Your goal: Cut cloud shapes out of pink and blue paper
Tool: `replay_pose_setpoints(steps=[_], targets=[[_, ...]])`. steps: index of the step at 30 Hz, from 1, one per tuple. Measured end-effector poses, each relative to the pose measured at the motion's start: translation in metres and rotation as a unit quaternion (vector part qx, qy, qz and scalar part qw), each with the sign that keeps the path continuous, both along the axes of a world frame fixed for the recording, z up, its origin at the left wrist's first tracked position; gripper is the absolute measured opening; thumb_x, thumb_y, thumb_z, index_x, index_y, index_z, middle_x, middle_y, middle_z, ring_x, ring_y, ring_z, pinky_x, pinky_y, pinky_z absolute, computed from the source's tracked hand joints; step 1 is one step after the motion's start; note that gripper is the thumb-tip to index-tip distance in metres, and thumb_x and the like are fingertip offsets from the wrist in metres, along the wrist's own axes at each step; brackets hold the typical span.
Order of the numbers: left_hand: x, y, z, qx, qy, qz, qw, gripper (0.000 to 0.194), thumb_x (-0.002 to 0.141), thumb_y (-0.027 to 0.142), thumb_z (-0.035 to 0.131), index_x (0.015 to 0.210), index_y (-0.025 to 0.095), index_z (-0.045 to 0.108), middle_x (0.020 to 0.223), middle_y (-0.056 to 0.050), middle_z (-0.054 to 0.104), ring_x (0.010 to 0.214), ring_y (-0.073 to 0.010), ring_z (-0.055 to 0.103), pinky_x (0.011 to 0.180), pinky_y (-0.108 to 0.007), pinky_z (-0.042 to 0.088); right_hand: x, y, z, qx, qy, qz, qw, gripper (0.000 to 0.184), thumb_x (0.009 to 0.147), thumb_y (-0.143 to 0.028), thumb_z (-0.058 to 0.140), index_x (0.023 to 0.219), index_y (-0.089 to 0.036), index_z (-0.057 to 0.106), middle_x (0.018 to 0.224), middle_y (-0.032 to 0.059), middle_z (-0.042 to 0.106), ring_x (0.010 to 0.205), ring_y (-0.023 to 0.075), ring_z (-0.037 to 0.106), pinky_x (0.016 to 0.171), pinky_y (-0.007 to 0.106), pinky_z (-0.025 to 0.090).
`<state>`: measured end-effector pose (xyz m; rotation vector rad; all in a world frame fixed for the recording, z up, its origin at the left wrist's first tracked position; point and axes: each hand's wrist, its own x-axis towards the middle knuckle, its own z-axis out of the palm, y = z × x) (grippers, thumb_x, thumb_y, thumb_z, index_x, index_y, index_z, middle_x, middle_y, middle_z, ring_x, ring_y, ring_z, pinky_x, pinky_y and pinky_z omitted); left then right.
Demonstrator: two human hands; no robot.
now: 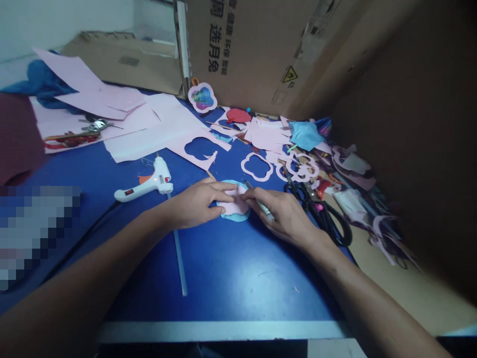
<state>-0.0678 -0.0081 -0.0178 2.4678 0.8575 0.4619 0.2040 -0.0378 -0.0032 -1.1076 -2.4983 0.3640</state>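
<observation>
A pink flower-shaped paper piece [236, 201] lies on top of a light blue piece [238, 217] on the blue table. My left hand [199, 201] presses down on the pink piece from the left, its fingers stretched out and apart. In my right hand [285, 211] is a pen [265, 210], held like a writing tool, with its tip end at the right edge of the pink piece. Part of both pieces is hidden under my fingers. To the left lies a white glue gun [154, 181] with a lit light and a glue stick [179, 263] reaching toward the table's front.
Black scissors [324, 214] lie right of my right hand. Beyond them are flower-shaped paper rings [257, 166] and heaped scraps [352, 206]. Pink sheets [145, 127] cover the back left. Cardboard walls [253, 54] stand behind and at the right. A cord [89, 231] trails left.
</observation>
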Motion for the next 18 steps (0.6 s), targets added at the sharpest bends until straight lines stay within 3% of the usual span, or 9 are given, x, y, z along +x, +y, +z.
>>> replay_pose_setpoints(steps=[7,18], targets=[[0.0012,-0.003,0.004,-0.002,0.003,-0.001,1.0,0.045,0.093,0.009,0.06,0.13,0.026,0.079,0.162,-0.003,0.06,0.142,-0.0252,0.059,0.119,-0.042,0.042,0.0001,0.0012,-0.0081,0.055,-0.065,0.005,0.996,0.029,0.105,-0.014,0.049,0.129,-0.021,0.064,0.102,0.0088,0.082,0.083,0.022,0.075,0.069,0.029,0.048],[0.0032,-0.0077,0.01,0.014,0.023,-0.007,1.0,0.047,0.095,0.01,0.059,0.136,0.026,0.076,0.161,-0.007,0.061,0.146,-0.0272,0.057,0.122,-0.048,0.041,-0.0007,0.0033,-0.0061,0.029,-0.071,0.01,0.997,0.029,0.103,-0.012,0.048,0.125,-0.022,0.063,0.101,0.0076,0.082,0.083,0.0206,0.074,0.07,0.028,0.046]])
